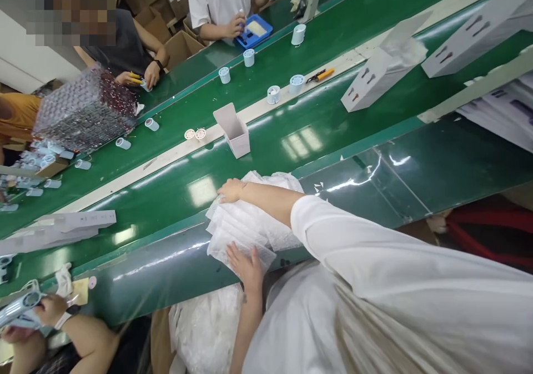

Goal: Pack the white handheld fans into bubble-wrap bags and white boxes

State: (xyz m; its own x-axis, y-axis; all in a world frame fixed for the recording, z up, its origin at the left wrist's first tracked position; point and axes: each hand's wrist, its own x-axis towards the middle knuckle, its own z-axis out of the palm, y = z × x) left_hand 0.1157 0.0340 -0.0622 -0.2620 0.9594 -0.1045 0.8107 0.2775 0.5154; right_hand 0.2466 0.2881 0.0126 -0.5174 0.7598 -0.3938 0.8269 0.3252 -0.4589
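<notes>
A loose pile of white, translucent padded plastic bags (237,224) lies across the near edge of the bench in front of me. My right hand (231,190) reaches over the pile, its fingers bent around the bags' far-left edge. Lower down, my left hand (247,265) lies with fingers spread on the near edge of the same bags. Just beyond the pile, an open white box (236,135) stands with its lid flap raised on the green belt.
Long white boxes (368,82) stand at the right, and flat cartons (75,224) lie at the left. Light-blue cylinders (249,58) line the far belt. Orange-handled pliers (322,75) rest on the divider. Co-workers sit opposite; another person's hands (52,310) are at lower left.
</notes>
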